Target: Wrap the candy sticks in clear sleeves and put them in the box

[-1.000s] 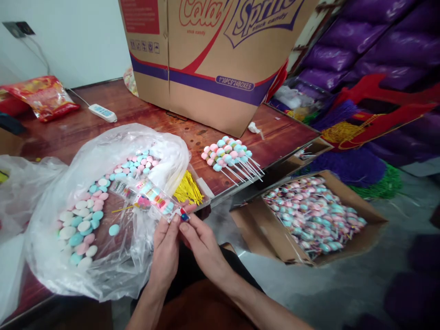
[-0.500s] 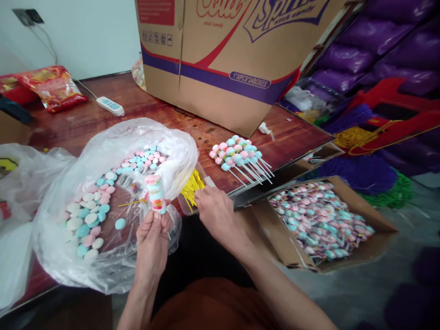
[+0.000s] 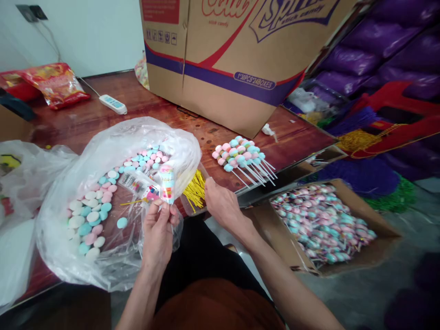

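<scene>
My left hand (image 3: pixel 160 229) pinches a marshmallow lollipop (image 3: pixel 167 183) in a clear wrapper by its lower end and keeps it upright. Beside the hand lie a flat printed wrapper (image 3: pixel 137 184) and a single gold twist tie (image 3: pixel 131 202). At the right edge of a shallow clear tray (image 3: pixel 188 208), my right hand (image 3: pixel 223 201) has its fingers closed together; anything between them is hidden. Gold twist ties (image 3: pixel 195 190) fill the tray. Loose pink, blue and white candies (image 3: pixel 91 215) lie on the table, ringed by a crumpled clear plastic bag (image 3: pixel 55 238).
Unwrapped candy sticks (image 3: pixel 240 153) lie stacked on the wooden table (image 3: pixel 134 98). A large carton (image 3: pixel 213 64) stands behind them. Lower right, an open cardboard box (image 3: pixel 295 256) holds many wrapped lollipops. A white power strip (image 3: pixel 112 104) and a red packet (image 3: pixel 57 87) lie back left.
My right hand has drawn a little away from the twist ties toward the tray's right edge. The left hand has shifted slightly right with the lollipop, uncovering more of the flat wrapper.
</scene>
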`<move>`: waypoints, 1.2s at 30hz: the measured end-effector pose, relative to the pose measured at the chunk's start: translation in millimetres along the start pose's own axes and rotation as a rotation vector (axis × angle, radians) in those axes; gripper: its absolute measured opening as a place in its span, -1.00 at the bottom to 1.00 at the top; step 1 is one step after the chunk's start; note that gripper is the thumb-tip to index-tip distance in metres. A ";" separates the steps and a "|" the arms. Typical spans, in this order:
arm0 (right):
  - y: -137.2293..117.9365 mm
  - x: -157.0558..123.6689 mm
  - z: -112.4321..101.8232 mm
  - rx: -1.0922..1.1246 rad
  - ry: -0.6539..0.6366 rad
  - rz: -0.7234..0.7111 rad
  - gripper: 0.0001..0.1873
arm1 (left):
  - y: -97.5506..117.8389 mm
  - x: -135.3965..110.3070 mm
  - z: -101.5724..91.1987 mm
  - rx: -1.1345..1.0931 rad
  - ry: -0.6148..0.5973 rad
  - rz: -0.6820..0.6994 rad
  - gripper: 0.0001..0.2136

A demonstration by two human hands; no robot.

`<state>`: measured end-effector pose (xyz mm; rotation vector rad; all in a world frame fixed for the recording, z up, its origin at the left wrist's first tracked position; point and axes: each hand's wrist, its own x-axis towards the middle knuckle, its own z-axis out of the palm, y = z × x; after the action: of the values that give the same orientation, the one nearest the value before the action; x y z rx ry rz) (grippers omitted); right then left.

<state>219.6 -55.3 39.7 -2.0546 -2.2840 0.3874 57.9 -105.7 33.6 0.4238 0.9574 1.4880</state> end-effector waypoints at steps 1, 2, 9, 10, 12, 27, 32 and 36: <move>3.9 -3.3 -0.7 0.146 0.057 0.000 -0.76 | -0.3 1.8 0.9 0.009 0.003 -0.001 -0.73; 7.3 -7.5 -0.8 0.348 0.133 -0.005 -0.80 | -0.9 3.6 2.1 0.015 0.006 -0.007 -0.72; -5.8 -41.2 11.1 1.316 0.217 -0.109 -0.89 | -18.7 4.9 14.2 0.128 -0.012 -0.018 -0.78; -10.2 -43.0 13.8 1.311 0.220 -0.119 -0.88 | -22.2 3.2 15.3 0.160 -0.015 -0.004 -0.79; -16.4 -43.6 19.0 1.277 0.248 -0.134 -0.86 | -28.3 -0.5 16.3 0.224 -0.029 0.022 -0.81; -16.7 -45.0 28.9 1.085 0.407 -0.148 -0.83 | -33.7 -2.4 20.9 0.336 -0.154 0.119 -0.78; -15.1 -48.5 26.9 1.238 0.314 -0.201 -0.80 | -19.7 -3.1 25.7 0.046 -0.178 -0.281 -0.67; -8.5 -47.1 11.0 1.243 0.228 -0.341 -0.83 | -5.3 -5.0 22.7 -0.171 -0.256 -0.578 -0.61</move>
<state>214.7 -104.1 37.2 -0.9901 -1.4891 1.0930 79.2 -103.8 44.2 0.1821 0.6654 0.9516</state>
